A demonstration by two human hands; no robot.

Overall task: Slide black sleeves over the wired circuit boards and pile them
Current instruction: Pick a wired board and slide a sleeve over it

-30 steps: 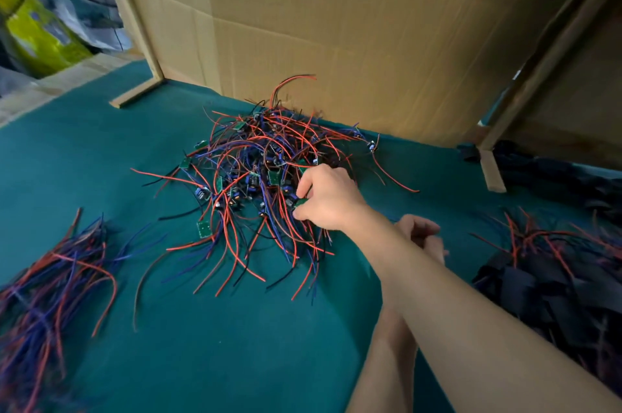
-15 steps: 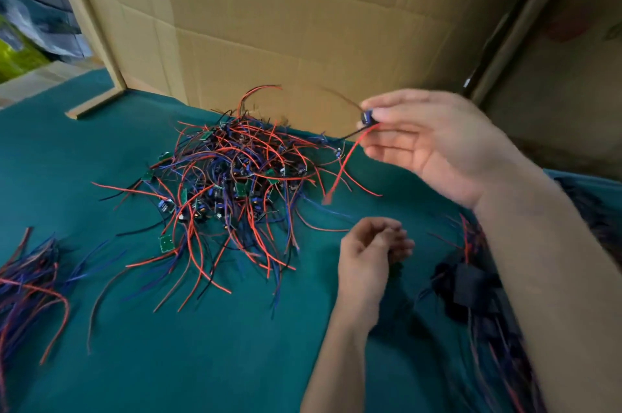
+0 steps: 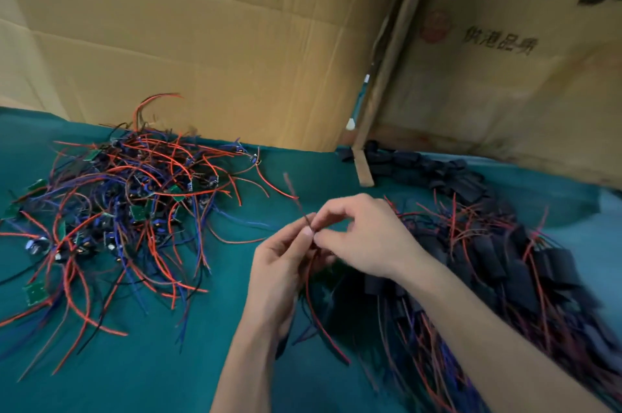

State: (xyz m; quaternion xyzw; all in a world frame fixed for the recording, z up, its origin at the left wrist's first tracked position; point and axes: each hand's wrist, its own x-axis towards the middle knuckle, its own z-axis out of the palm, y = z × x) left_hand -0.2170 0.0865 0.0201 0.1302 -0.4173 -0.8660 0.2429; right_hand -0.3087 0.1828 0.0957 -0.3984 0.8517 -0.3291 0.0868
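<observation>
Above the green cloth (image 3: pixel 141 372), between the tangled heap of bare boards (image 3: pixel 128 210) and the pile of sleeved ones (image 3: pixel 511 264), both hands meet. Left hand (image 3: pixel 282 264) and right hand (image 3: pixel 363 237) each pinch the same bundle of wires (image 3: pixel 304 215), fingertips clamped together. Its board is hidden behind the fingers. The wires run lengthwise, up and away at the top, trailing toward the person below. Loose strands could splay and snag a sleeve's mouth, or slip from the pinch.
</observation>
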